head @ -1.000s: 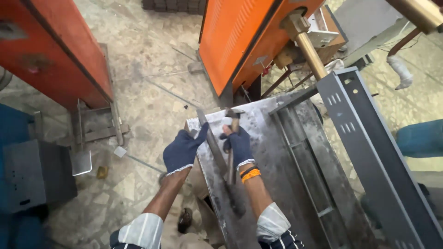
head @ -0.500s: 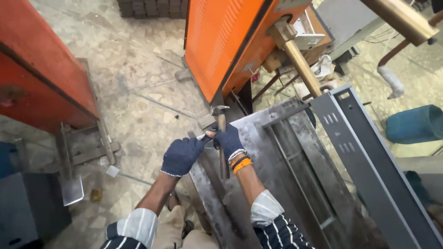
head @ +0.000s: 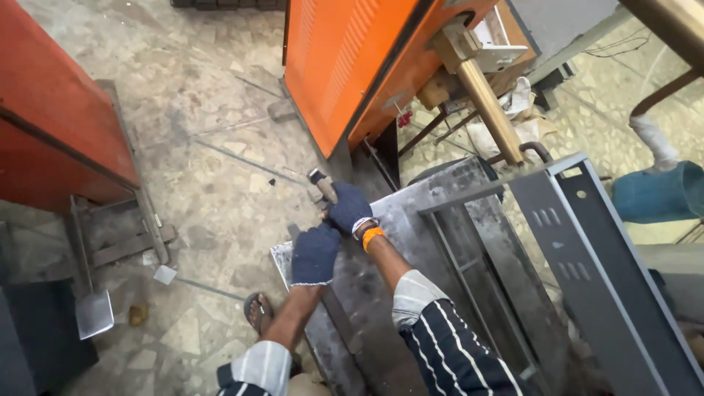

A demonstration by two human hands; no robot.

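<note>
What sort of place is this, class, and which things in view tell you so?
Most likely a metal fabrication workshop. A gloved right hand holds a hammer over a grey steel sheet, the left hand beside it, with orange machine cabinets and a slotted metal panel nearby.

Your right hand (head: 350,208) is just behind your left hand (head: 315,254), both above the near-left corner of the flat grey steel sheet (head: 433,242). The hammer with the wooden handle (head: 323,187) sticks out behind your right hand. Right of the sheet stands the grey perforated metal frame (head: 587,257). Behind the sheet is the big orange metal cabinet (head: 352,59); the red metal cabinet (head: 51,125) stands far left. Your sandalled foot (head: 258,312) rests on the stone floor (head: 213,169), left of the sheet.
</note>
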